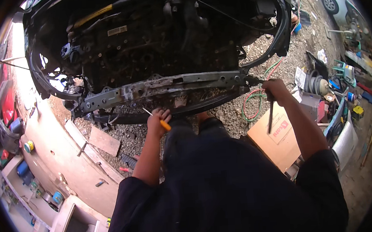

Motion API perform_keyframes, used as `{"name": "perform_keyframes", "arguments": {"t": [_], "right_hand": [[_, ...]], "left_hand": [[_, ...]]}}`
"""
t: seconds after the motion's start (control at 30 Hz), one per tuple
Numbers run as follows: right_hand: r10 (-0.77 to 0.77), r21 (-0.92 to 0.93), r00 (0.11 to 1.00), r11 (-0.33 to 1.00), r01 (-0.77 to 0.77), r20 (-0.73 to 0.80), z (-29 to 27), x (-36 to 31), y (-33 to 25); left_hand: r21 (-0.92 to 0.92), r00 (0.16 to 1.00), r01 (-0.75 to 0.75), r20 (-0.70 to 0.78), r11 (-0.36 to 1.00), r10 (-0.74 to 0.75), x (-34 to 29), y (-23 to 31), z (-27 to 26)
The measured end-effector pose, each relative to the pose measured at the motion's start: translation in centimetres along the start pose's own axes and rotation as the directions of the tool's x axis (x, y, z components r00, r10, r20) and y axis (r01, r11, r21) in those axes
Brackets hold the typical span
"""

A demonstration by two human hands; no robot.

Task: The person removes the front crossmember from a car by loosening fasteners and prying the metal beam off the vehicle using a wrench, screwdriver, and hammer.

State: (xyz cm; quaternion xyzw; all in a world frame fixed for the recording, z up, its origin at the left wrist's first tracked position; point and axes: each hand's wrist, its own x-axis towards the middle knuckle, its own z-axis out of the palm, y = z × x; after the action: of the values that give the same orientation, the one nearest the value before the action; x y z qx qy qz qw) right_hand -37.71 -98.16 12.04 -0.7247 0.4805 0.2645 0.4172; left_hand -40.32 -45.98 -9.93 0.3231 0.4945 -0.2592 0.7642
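The stripped front end of a car stands before me, with a metal crossbeam (pixel 162 88) running across it. A dark curved lower bar (pixel 211 103) sits just below the beam. In my left hand (pixel 157 120), closed at the lower bar, is a screwdriver with an orange handle (pixel 165 125); its thin shaft points up and to the left. My right hand (pixel 275 91) is wrapped round a long dark bar-like tool (pixel 271 118) beside the beam's right end. That tool hangs down over a cardboard box; its exact kind is unclear.
Gravel (pixel 231 113) lies under the car. To the right are the cardboard box (pixel 278 139), a red and green hose (pixel 254 104) and scattered parts. On the left are a long pale board (pixel 63 146), a red car part (pixel 8 102) and a white cabinet (pixel 68 221).
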Motion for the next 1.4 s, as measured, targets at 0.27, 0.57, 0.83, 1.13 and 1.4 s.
{"name": "perform_keyframes", "arguments": {"t": [0.27,0.57,0.83,1.13,1.4], "right_hand": [[-0.82,-0.776,0.431,-0.025,0.631,0.377,0.5,0.9,-2.3],[-0.574,-0.785,0.804,0.422,0.454,0.156,-0.8,-0.5,-2.3],[0.096,0.315,0.994,0.943,-0.105,0.043,0.4,1.2,0.4],[-0.283,-0.352,0.959,0.895,0.274,0.026,0.1,0.4,0.1],[-0.538,-0.849,0.765,0.158,0.504,0.354,-0.3,-0.7,-3.6]], "left_hand": [[0.709,0.994,-0.105,0.104,0.697,0.044,-5.8,3.5,-5.4],[0.901,1.0,0.009,-0.017,0.434,0.015,-5.9,4.2,-5.8],[0.906,0.998,0.042,-0.058,0.42,0.024,-6.4,4.1,-9.1],[0.895,0.99,0.086,-0.125,0.437,0.061,-6.4,5.4,-13.7],[0.906,0.988,0.112,-0.145,0.408,0.051,-7.1,4.7,-13.7]]}}
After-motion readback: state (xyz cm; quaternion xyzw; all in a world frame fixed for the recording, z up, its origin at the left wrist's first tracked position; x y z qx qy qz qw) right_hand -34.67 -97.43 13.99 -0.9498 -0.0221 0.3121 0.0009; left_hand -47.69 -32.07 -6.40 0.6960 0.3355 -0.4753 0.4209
